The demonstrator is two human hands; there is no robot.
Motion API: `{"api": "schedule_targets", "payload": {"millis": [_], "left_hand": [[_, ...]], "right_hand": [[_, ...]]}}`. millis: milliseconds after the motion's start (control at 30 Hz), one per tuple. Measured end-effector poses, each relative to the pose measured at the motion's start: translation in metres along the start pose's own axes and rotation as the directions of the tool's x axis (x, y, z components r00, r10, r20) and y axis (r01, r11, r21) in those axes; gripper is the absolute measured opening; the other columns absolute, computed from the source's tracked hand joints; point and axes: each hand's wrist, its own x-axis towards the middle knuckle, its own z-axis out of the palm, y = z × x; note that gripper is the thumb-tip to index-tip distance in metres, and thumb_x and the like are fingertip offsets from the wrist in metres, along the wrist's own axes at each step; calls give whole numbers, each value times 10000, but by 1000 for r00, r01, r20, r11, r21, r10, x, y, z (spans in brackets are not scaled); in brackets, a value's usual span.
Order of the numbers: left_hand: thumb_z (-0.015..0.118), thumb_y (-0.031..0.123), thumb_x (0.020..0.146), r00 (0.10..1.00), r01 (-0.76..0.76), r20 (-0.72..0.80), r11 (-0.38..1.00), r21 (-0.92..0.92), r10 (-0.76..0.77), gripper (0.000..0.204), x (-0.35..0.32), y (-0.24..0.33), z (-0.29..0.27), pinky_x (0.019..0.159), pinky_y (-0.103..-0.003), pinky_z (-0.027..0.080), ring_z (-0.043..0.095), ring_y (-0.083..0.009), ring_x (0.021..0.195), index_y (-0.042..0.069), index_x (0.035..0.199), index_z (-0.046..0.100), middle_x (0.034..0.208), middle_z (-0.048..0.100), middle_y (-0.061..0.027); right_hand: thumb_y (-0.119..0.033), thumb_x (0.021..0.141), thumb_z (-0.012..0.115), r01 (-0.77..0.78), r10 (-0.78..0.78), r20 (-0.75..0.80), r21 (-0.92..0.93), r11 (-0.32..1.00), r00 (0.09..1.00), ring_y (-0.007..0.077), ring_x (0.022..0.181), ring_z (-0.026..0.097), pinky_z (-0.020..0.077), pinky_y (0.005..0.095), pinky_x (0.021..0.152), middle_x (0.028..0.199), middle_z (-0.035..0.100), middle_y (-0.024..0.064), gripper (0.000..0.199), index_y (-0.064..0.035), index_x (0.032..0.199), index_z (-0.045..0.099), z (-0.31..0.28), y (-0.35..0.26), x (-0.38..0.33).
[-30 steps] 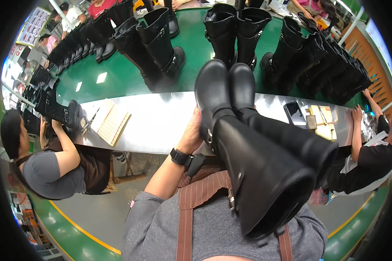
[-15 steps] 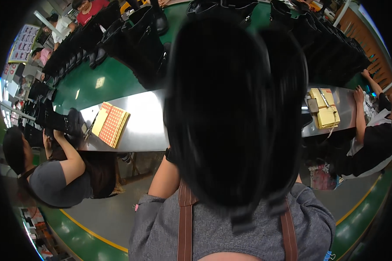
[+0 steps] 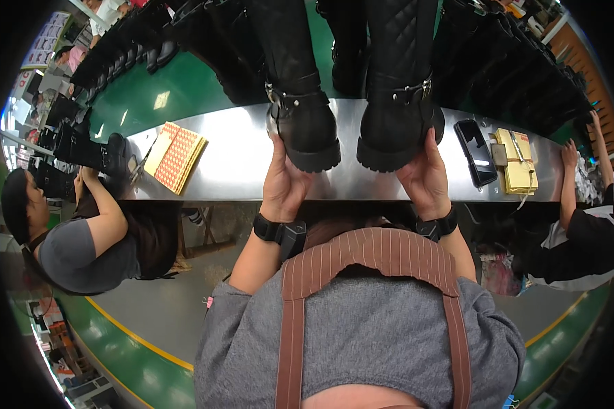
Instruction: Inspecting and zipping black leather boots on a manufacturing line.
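Left hand [image 3: 284, 183] is cupping the heel of the left boot [image 3: 300, 109], fingers wrapped up around the back of the sole, while the right hand [image 3: 426, 176] is doing the same to the right boot [image 3: 397, 102], its thumb lying up the side of the heel. Both hands are closed on the boots rather than spread flat. The two tall black boots are standing upright side by side on the near steel edge [image 3: 239, 163] of the green conveyor belt [image 3: 177, 88], heels toward the person, shafts rising out of the top of the view, each with a buckled strap at the ankle.

Judging by this, the pair is being set down or squared up on the steel edge, soles seeming to rest flat. The next move likely calls for keeping both heels level and easing the grip without tipping the tall shafts.

To the left a patterned orange box [image 3: 176, 155] is lying on the steel; to the right are a dark phone [image 3: 475, 151] and a yellow bundle [image 3: 516, 160]. Co-workers are sitting at both sides.
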Motion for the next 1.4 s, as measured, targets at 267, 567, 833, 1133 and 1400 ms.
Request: {"api": "schedule_targets", "payload": {"millis": [267,567,833,1133,1400], "left_hand": [[493,486,1017,998,-62,5,993,104,62,603,-7,-3,6,1120,-411,409,534,-239,1317,94,1467,406,1438,545,-92],[475,420,1046,996,-69,56,995,74,64,634,-4,-10,0,1203,-451,291,370,-261,1442,107,1554,259,1584,355,-85],[566,372,1010,996,-83,39,995,53,81,640,3,-12,-12,1170,-478,340,421,-273,1404,145,1527,265,1546,399,-75],[543,348,1030,989,-149,14,986,70,149,613,1,-14,-5,1172,-460,346,422,-258,1401,140,1531,256,1548,393,-72],[601,452,986,994,-95,-48,987,128,101,580,6,-14,-15,989,-403,489,551,-205,1252,163,1432,369,1418,523,-42]], "right_hand": [[-413,1027,548,-7,-2,-80,-117,993,997,236,1163,600,505,395,969,1245,630,101,443,-74,1310,554,4,9,1],[-431,1045,488,15,-20,-30,-154,988,999,246,1257,549,434,424,1050,1404,569,95,518,-87,1432,482,4,12,1],[-427,1032,521,51,-68,-63,-241,969,996,280,1257,547,439,436,1040,1385,575,119,527,-60,1409,475,-14,13,4],[-434,1023,537,23,-83,-248,-237,971,965,264,1258,560,432,429,1062,1380,596,102,525,-73,1403,513,-9,18,2],[-391,1004,604,79,-121,-177,-224,971,977,238,1074,625,500,396,951,1159,656,91,400,-87,1264,604,-3,11,4]]}}
